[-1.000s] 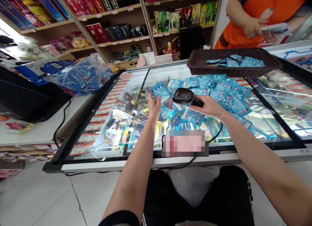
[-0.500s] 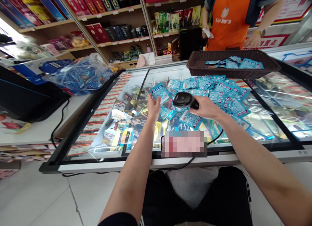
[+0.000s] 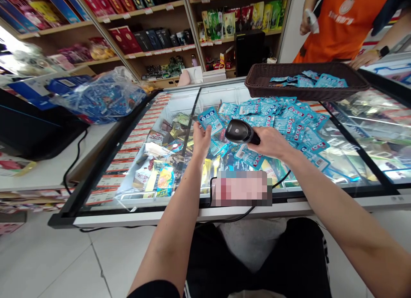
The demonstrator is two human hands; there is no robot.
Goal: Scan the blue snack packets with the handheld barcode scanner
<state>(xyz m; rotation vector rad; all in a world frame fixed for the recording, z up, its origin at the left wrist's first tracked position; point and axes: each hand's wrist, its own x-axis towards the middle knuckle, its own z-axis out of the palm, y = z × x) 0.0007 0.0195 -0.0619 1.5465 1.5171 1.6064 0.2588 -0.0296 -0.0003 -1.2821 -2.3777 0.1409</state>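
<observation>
My left hand [image 3: 201, 138] is closed on the lower left edge of a blue packet [image 3: 210, 119], which is held tilted with its printed face and barcode in sight. My right hand [image 3: 269, 141] wraps round the handle of a black barcode scanner [image 3: 238, 131], its head pointing left toward that packet. Its trigger is hidden. Beneath and behind the scanner, a heap of similar blue packets [image 3: 284, 124] spreads over the glass top of a freezer [image 3: 205, 94]. One blue packet [image 3: 248, 154] lies just below the scanner.
A brown wicker basket [image 3: 289, 92] with several blue packets stands at the back right. Near the front edge lies a phone [image 3: 242, 189], its screen blurred out, by the scanner's black cable [image 3: 239, 219]. A clear bag of blue packs [image 3: 105, 94] sits left. A person in an orange apron [image 3: 346, 28] stands opposite.
The person in the orange apron has shifted right and leans a hand by the basket. The scanner head has tilted slightly in my right hand. My left hand keeps the same packet.
</observation>
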